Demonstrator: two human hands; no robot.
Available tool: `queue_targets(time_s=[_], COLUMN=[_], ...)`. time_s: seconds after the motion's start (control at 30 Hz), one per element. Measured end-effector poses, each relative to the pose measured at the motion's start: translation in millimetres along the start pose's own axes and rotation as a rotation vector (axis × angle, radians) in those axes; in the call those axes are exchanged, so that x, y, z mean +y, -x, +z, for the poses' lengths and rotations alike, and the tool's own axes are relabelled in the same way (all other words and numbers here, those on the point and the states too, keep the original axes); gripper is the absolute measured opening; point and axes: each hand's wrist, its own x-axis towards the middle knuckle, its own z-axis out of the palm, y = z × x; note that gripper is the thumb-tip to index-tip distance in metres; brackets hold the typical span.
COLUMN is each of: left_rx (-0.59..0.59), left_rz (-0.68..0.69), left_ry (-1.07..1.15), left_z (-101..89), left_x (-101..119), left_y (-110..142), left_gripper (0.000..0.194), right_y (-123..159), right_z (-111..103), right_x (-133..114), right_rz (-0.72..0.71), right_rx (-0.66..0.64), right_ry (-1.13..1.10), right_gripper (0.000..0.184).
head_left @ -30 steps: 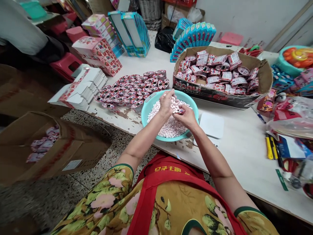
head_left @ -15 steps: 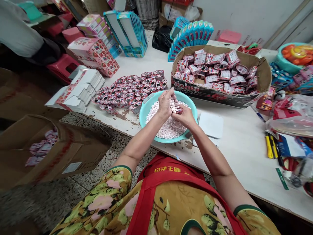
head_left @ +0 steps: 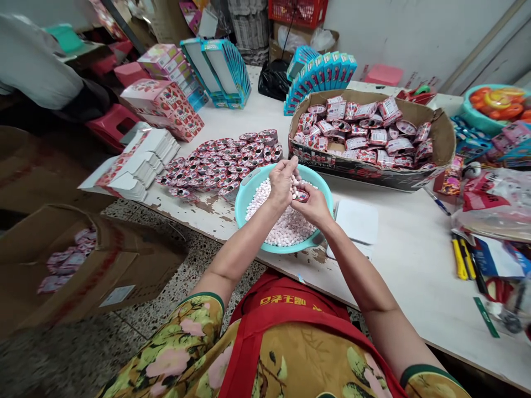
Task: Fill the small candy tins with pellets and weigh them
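A teal plastic bowl [head_left: 244, 196] of small pale pink candies [head_left: 286, 226] sits at the table's near edge. Both my hands hover over it, touching each other. My left hand [head_left: 281, 182] is cupped, fingers curled around a few candies. My right hand [head_left: 313, 204] pinches a small round red-and-pink tin [head_left: 302, 195], held against the left hand. A spread of the same round tins [head_left: 224, 160] lies on the table left of the bowl.
A cardboard tray [head_left: 443, 138] of wrapped tins stands behind the bowl. Flat white cartons [head_left: 141, 160], pink boxes [head_left: 161, 99] and blue cartons [head_left: 319, 74] lie further back. A white pad [head_left: 357, 221] is right of the bowl; yellow cutters [head_left: 460, 257] at right. An open cardboard box [head_left: 103, 260] is on the floor.
My hands have stayed together over the bowl, shifting only slightly. The camera has tilted a little, so everything sits lower in view.
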Motion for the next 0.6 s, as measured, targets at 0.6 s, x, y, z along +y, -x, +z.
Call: queue_targets(time_s=[0.6], left_rx=[-0.093], left_rz=[-0.057], left_ry=[-0.039], left_z=[10.1], left_x=[10], left_y=[12], left_gripper=[0.051], right_y=[16], right_z=[-3], right_x=[-4], right_rz=[0.078], right_rx=[0.113], right_ry=[-0.098], right_gripper=[0.048])
